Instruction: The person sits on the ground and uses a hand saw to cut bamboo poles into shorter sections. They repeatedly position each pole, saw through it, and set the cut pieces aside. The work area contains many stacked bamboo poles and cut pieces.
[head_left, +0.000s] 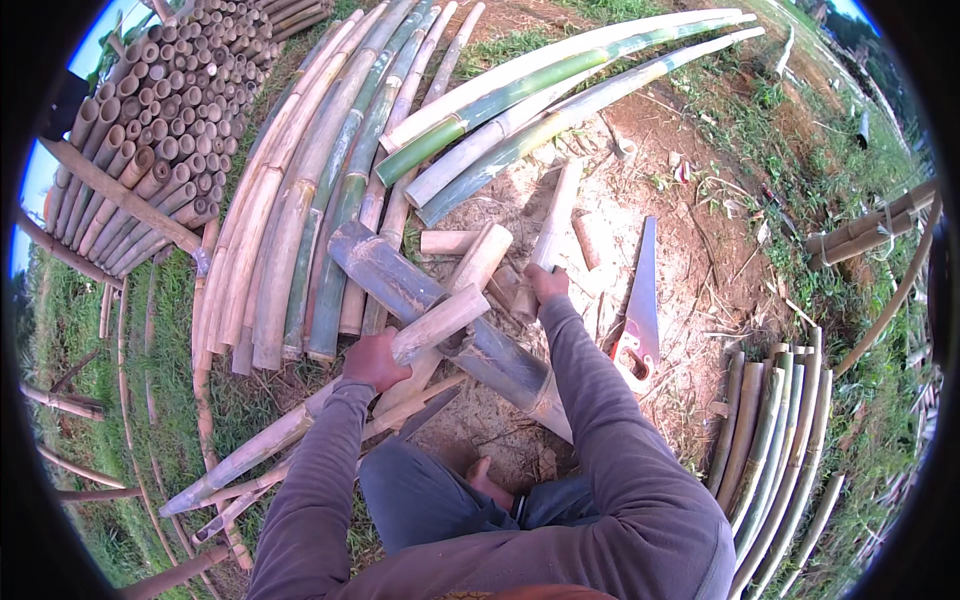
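My left hand (375, 361) is closed around a pale bamboo pole (440, 325) that slants down to the lower left. The pole's cut end rests over a thick, dark bamboo trunk (395, 277) lying crosswise before my knees. My right hand (547, 284) grips a short, pale length of bamboo (556, 222) near its lower end, beyond the trunk. A handsaw (643, 300) with a red and white handle lies on the ground to the right of that hand. Short bamboo offcuts (588, 243) lie near my right hand, and another cut bamboo piece (482, 255) leans across the trunk.
Long bamboo poles (290, 200) lie side by side at the far left, with several green ones (560, 75) ahead. A tall stack of bamboo (150, 150) fills the upper left. More poles (770, 430) lie at the lower right, and a bamboo rail (870, 228) stands at the right.
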